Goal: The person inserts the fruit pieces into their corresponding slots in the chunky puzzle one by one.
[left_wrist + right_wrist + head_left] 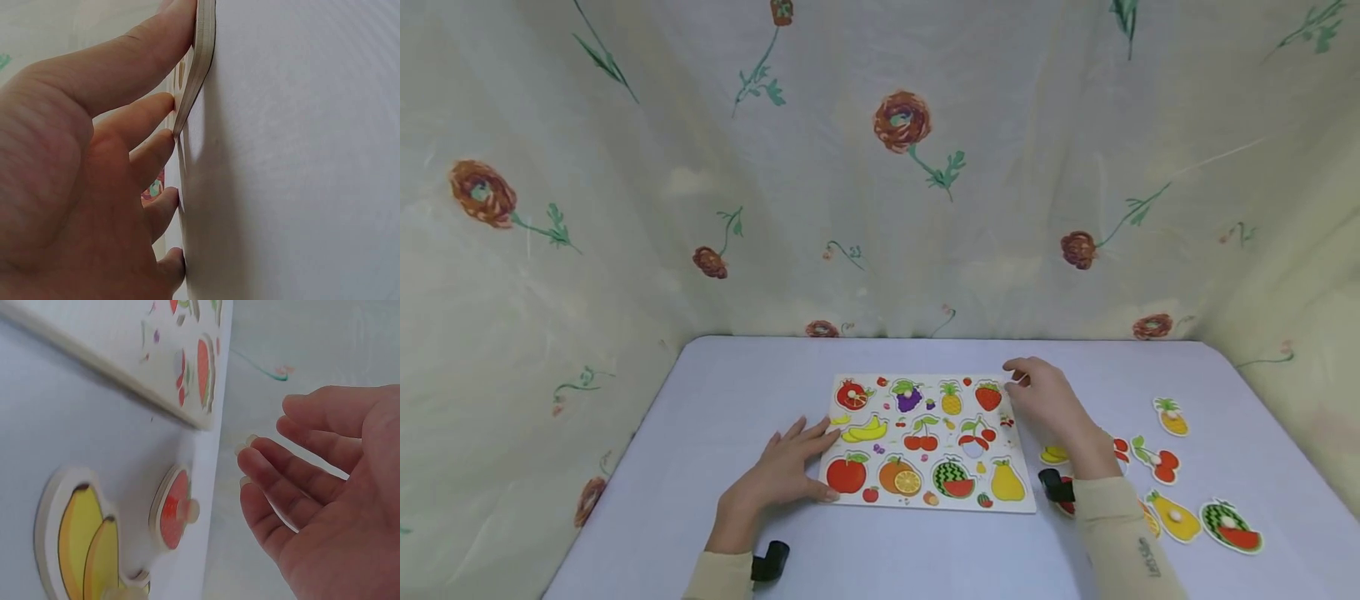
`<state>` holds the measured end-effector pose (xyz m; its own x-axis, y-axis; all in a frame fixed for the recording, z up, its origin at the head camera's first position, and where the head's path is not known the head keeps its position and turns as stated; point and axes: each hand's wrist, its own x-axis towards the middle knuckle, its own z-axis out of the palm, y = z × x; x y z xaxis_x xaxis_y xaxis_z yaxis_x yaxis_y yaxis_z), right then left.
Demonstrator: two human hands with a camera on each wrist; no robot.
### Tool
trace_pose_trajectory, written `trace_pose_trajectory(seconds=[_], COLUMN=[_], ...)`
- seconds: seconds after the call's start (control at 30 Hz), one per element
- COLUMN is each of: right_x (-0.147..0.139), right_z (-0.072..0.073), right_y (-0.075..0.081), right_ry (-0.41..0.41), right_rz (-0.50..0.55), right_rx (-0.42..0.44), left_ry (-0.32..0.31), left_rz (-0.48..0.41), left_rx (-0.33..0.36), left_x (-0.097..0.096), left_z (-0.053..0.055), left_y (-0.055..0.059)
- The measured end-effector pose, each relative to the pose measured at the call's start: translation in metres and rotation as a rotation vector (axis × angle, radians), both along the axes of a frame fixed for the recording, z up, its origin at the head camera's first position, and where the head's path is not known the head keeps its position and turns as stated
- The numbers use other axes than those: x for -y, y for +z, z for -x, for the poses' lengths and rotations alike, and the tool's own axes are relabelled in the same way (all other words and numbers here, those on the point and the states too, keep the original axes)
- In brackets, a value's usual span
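Observation:
A white fruit puzzle board (891, 450) lies on the table, printed with several fruit shapes. The left hand (786, 467) rests at its left side, fingers spread and the thumb against the lower left corner; in the left wrist view the fingers touch the board's edge (201, 56). Near the upper right corner, by the strawberry shape (988, 397), is the right hand (1048, 396), its fingers loosely bent. The right wrist view shows nothing between those fingers. Below them lie a banana piece (81, 531) and a red knobbed piece (170, 512).
Right of the board lie loose knobbed pieces: a pineapple (1171, 417), cherries (1165, 467), a pear (1176, 518) and a watermelon (1231, 527). The right forearm partly hides others. A flowered curtain (985, 250) hangs behind the white table (760, 375).

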<state>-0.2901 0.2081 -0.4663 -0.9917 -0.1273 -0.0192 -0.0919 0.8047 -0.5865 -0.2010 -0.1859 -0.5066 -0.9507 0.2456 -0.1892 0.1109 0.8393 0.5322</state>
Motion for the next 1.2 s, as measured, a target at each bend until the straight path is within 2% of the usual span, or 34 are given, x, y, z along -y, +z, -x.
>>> trace_pose_trajectory(seconds=[0.3,0.7,1.2], right_x=[-0.020,-0.047,-0.087], right_z=[0.004,0.002,0.006], right_y=[-0.005,0.003,-0.003], right_ry=[-0.027,-0.045,-0.067], right_rz=[-0.007,-0.050,-0.071], right_rx=[-0.046,-0.006,0.033], left_ry=[0.003,0.007,0.014], left_rz=[0.003,-0.002,-0.004], left_rx=[-0.003,-0.005,0.003], left_x=[0.000,0.000,0.000], left_z=[0.000,0.000,0.000], left_y=[0.000,0.002,0.000])
